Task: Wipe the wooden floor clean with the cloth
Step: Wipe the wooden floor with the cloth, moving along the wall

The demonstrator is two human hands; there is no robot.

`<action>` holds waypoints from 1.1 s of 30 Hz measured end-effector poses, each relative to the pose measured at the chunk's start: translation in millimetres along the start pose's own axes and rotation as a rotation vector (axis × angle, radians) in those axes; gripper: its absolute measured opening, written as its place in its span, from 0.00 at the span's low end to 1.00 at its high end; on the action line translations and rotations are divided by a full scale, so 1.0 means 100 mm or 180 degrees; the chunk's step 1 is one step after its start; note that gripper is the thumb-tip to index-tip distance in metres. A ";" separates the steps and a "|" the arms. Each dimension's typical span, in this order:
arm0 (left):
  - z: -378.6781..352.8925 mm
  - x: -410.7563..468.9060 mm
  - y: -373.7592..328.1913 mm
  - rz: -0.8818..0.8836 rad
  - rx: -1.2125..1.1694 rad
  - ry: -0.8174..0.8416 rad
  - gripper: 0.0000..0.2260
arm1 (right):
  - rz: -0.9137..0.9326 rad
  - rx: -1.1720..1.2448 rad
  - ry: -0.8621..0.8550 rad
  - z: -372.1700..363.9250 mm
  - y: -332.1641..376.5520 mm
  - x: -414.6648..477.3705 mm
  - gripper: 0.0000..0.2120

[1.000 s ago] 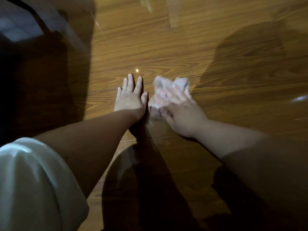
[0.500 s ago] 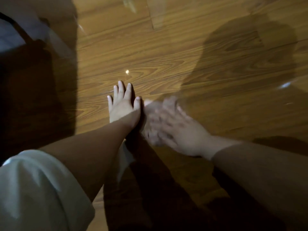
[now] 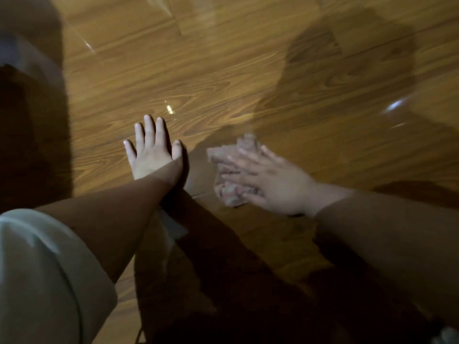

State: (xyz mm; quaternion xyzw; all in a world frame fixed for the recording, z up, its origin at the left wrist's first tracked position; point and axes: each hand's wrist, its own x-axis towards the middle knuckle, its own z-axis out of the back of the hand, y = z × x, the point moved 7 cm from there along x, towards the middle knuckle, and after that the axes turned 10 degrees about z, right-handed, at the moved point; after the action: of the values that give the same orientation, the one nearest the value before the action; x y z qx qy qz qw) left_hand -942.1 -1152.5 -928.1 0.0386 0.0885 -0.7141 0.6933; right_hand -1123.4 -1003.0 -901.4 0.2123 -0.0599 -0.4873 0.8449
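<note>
**Inspector:** Fingers first.

**Assistant:** Left hand (image 3: pixel 154 155): fingers straight, slightly spread, laid flat on the wooden floor (image 3: pixel 223 78). Right hand (image 3: pixel 273 184): fingers extended and apart, pressing down on the cloth (image 3: pixel 229 197). It is blurred, so I cannot tell whether any fingertip curls into the fabric.

**Inspector:** Position of the cloth?

**Assistant:** Crumpled, pinkish, on the floor under the right hand. It is near the left hand but apart from it.

**Inspector:** Surface and room?

**Assistant:** Glossy brown boards with visible grain, bright reflections and broad shadows. There is deep darkness along the left edge.

**Inspector:** Count.

**Assistant:** Two hands, two bare forearms, one cloth, one pale sleeve (image 3: pixel 37 269) at lower left
</note>
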 end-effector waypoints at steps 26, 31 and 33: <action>0.24 -1.02 -1.64 -0.1413 -0.0937 0.0799 0.24 | -0.2014 0.0904 -0.1077 0.46 -0.77 -0.61 0.23; -0.17 -1.62 -1.82 -0.2984 0.0574 0.0737 0.27 | -0.2324 0.0482 -0.1002 0.52 -1.12 -1.16 0.21; -0.18 -1.57 -1.72 -0.3269 0.0572 0.0650 0.26 | -0.2484 0.0515 -0.1021 0.49 -1.13 -1.35 0.21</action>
State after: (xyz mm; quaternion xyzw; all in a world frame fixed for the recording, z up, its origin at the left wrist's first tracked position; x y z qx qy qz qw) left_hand -1109.2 -990.8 -904.9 0.1189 0.1016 -0.9590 0.2362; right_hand -1298.5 -952.4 -890.3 0.2063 -0.1438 -0.7910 0.5578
